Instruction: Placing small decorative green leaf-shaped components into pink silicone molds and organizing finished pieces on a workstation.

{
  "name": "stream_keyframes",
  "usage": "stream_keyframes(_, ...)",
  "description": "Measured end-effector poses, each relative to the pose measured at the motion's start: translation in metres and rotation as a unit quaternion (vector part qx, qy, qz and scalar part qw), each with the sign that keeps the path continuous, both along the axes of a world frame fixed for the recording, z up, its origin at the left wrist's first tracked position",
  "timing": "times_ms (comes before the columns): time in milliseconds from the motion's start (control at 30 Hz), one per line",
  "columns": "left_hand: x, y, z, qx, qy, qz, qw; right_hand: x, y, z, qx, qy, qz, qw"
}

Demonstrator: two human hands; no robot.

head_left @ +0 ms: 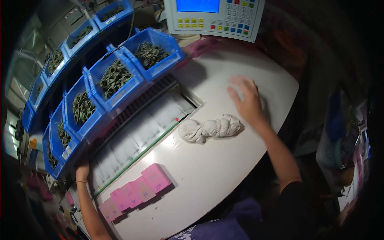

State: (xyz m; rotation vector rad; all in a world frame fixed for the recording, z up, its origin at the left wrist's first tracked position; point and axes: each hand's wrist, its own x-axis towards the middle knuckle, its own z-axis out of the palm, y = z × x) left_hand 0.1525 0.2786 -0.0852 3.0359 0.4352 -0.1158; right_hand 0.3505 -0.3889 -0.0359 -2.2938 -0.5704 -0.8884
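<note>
My right hand (249, 101) is above the white table at the right. Its fingers are stretched out and apart, a little smeared by motion, with nothing in them. Just below and left of it lies a twisted bundle of off-white cloth (212, 129), apart from the hand. My left hand (82, 171) is at the far left, by the end of a shallow recess (140, 134) with a pale surface and a green front edge. Its fingers are hidden beside a blue bin (56, 162), so what they hold or touch does not show.
Several pink blocks (156, 179) with handwritten marks stand in a row on the white table (192, 192). Blue bins in two tiers hold many greenish-grey ring-like parts (116, 79). A control panel (214, 26) with a blue screen and coloured keys stands at the back.
</note>
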Motion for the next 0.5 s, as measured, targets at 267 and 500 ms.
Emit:
stream_keyframes(267,0.154,-0.302,0.070,-0.070,-0.107,-0.133,0.983,0.181,-0.027,-0.014,-0.004,0.049,-0.066,0.997)
stream_keyframes(500,0.339,-0.385,0.028,-0.042,-0.239,-0.233,0.942,0.290,0.033,-0.016,0.010,0.082,0.073,0.994)
